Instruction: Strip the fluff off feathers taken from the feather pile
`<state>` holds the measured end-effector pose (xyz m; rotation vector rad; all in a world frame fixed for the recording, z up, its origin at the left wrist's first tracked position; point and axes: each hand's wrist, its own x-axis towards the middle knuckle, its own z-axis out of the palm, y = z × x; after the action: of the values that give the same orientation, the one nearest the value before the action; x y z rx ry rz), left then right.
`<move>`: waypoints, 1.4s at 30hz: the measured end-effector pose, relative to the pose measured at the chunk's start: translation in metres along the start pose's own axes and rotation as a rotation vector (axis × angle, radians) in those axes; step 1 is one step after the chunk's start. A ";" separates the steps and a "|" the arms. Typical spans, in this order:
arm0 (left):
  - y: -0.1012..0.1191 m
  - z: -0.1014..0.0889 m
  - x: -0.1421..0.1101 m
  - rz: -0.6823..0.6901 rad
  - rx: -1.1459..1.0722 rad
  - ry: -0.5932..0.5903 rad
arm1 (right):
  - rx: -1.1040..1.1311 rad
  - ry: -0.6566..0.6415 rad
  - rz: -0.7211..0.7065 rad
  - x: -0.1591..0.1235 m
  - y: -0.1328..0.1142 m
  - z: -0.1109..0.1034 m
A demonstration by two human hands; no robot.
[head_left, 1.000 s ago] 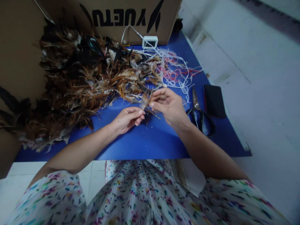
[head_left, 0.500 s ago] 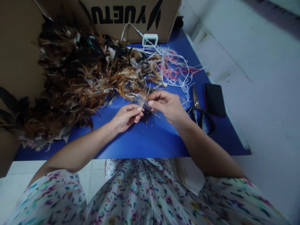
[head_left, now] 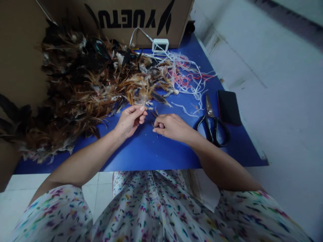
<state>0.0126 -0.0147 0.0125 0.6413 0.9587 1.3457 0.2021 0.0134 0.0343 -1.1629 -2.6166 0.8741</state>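
My left hand (head_left: 131, 120) pinches a small fluffy brown feather (head_left: 144, 95) between thumb and forefinger, its tuft pointing away from me. To the right, my right hand (head_left: 171, 127) is held low over the blue table, fingers curled and thumb drawn in. A few thin dark feathers (head_left: 155, 113) show around its fingertips; whether they are gripped or lie on the table is unclear. Just beyond both hands spreads a large heap of brown and black feathers (head_left: 101, 80).
Black-handled scissors (head_left: 209, 107) and a dark phone (head_left: 229, 107) lie to the right on the blue table (head_left: 151, 154). Behind are tangled white and pink strings (head_left: 186, 77), a small white-framed device (head_left: 160, 45) and a cardboard box (head_left: 141, 33). A wall borders the right side.
My hands have moved apart. The left has shifted slightly left and away from me with the feather; the right has come down toward the table with its fingers curled in.
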 end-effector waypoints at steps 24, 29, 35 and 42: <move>-0.004 -0.001 0.001 -0.040 -0.012 -0.016 | 0.938 0.188 0.065 0.007 0.008 -0.013; -0.005 0.000 0.001 -0.085 -0.029 -0.023 | 1.111 0.235 0.087 0.010 0.012 -0.011; -0.006 -0.002 -0.001 -0.097 -0.074 -0.054 | 1.214 0.285 0.161 0.013 0.018 -0.009; -0.004 0.002 -0.003 -0.115 -0.061 -0.051 | 1.235 0.277 0.167 0.013 0.015 -0.008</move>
<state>0.0160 -0.0175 0.0109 0.5631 0.8962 1.2466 0.2062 0.0344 0.0314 -0.9590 -1.2612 1.7729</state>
